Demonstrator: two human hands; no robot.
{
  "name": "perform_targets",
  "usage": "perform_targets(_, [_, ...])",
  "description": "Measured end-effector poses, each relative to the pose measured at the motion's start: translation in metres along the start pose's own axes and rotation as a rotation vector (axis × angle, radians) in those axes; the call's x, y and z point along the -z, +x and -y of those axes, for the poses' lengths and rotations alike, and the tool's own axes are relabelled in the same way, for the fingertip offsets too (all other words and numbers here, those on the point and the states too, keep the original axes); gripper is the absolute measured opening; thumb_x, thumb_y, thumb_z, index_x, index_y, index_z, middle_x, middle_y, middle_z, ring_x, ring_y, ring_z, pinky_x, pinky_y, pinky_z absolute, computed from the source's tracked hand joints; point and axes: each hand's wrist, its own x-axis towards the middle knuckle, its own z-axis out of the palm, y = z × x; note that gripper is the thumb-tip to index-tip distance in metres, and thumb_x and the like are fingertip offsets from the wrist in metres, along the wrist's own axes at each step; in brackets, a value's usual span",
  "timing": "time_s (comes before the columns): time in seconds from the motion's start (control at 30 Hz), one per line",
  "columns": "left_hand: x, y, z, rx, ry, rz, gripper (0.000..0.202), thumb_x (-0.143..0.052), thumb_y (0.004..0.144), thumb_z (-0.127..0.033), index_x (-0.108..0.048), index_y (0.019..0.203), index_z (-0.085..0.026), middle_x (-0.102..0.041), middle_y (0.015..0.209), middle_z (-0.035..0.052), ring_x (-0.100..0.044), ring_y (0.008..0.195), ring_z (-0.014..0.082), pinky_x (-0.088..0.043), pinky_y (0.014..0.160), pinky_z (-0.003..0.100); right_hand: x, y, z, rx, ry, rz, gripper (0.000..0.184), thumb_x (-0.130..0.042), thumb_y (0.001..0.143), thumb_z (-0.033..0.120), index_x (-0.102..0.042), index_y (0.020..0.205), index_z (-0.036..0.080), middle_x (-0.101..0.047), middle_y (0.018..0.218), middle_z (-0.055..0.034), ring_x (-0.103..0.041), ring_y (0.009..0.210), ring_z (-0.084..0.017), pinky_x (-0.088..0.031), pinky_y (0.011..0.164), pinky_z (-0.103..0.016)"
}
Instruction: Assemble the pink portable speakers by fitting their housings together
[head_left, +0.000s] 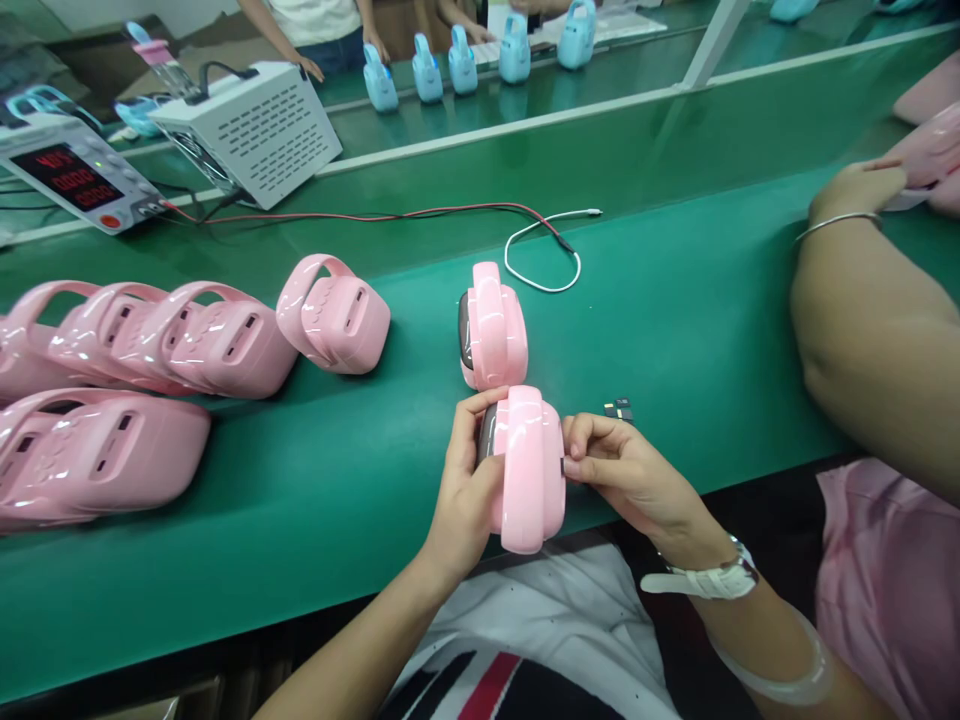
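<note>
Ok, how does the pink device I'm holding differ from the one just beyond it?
The held device is gripped by the left hand, the right hand at its side; the far device stands on the green table. The held device looks larger, being nearer; the far device looks smaller. Both are pink with a handle and dark panel.

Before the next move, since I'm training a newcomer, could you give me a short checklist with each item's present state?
1. Left hand steadying the held pink device: ok, gripping its left side.
2. Right hand pinching the small dark piece: ok, at the device's right side.
3. Piece fully seated: cannot tell, fingers and device hide it.
4. Held device apart from the pink device behind: cannot tell, they overlap in view.
5. White cable clear of both hands: ok.
6. Neighbour's arm clear: ok.
</note>
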Motion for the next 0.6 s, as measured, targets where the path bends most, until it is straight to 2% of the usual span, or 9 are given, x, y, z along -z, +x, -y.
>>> perform_targets(0.23, [0.001,0.001,0.004,-0.026,0.050,0.053,0.031,-0.055,0.083,-0.024,-0.053,0.113,-0.031,-0.058,0.114,0.0002,-0.055,0.103,0.0202,-0.045,0.091,0.033,0.004,0.001,0.010,-0.031,-0.079,0.069,0.041,-0.094,0.055,0.033,-0.057,0.058,0.017,-0.053,0.065,0.0040,-0.050,0.061,-0.009,-0.045,0.057,-0.021])
perform_targets(0.47, [-0.001,0.001,-0.003,-0.056,0.103,0.062,0.032,-0.053,0.081,-0.025,-0.053,0.113,-0.026,-0.060,0.111,0.0026,-0.056,0.099,0.0207,-0.046,0.088,0.033,0.004,0.002,0.019,-0.071,-0.175,0.107,0.043,-0.093,0.056,0.037,-0.055,0.058,0.018,-0.051,0.063,0.0046,-0.049,0.058,-0.009,-0.047,0.056,-0.022])
perform_targets(0.6, [0.002,0.005,-0.004,0.023,0.063,0.096,0.044,-0.061,0.076,-0.026,-0.054,0.119,-0.029,-0.059,0.125,0.0027,-0.056,0.113,0.0233,-0.045,0.096,0.033,0.003,0.001,0.008,-0.030,-0.102,0.063,0.046,-0.093,0.054,0.041,-0.053,0.061,0.019,-0.050,0.060,0.0060,-0.044,0.053,-0.008,-0.040,0.050,-0.021])
